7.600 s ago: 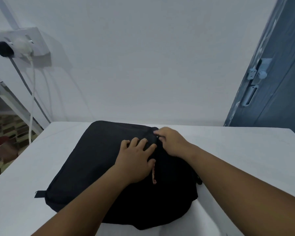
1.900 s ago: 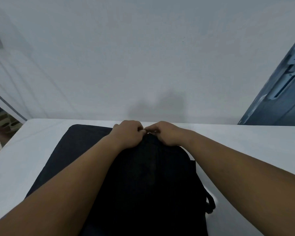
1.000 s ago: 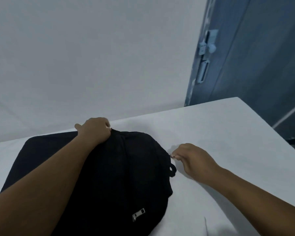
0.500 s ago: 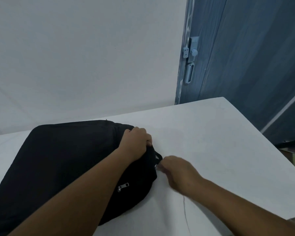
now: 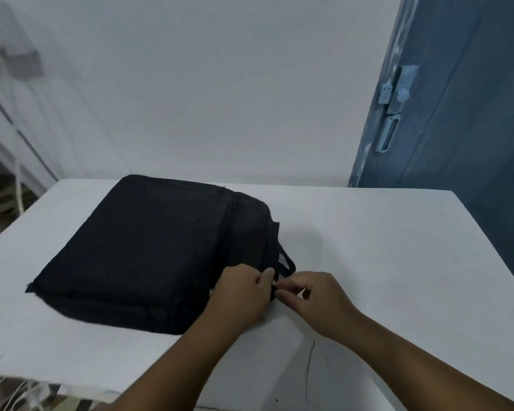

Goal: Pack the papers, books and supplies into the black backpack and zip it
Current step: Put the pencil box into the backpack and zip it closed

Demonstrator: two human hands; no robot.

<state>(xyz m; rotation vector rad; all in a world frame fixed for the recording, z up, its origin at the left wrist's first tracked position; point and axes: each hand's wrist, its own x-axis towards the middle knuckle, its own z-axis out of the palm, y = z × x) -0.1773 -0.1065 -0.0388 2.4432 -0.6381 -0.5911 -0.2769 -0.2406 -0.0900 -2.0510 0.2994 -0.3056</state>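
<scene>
Backpack (image 5: 149, 250) — black, flat on white table (image 5: 368, 247), closer to left half, carry loop (image 5: 285, 262) poking out at right end. Half a second ago sat further left and lower in head view; now nearer centre, whole outline visible. Left hand (image 5: 238, 295) curled over near right corner of bag, gripping fabric; before, clamped higher up by loop. Right hand (image 5: 315, 301) just beside it, thumb and forefinger pinching small metal zipper pull (image 5: 275, 284) at bag's edge — earlier blurred, a little further from left hand. Blue door (image 5: 457, 114) with pale latch at right. Wall socket (image 5: 15, 54) with white cable at upper left, back in sight.
</scene>
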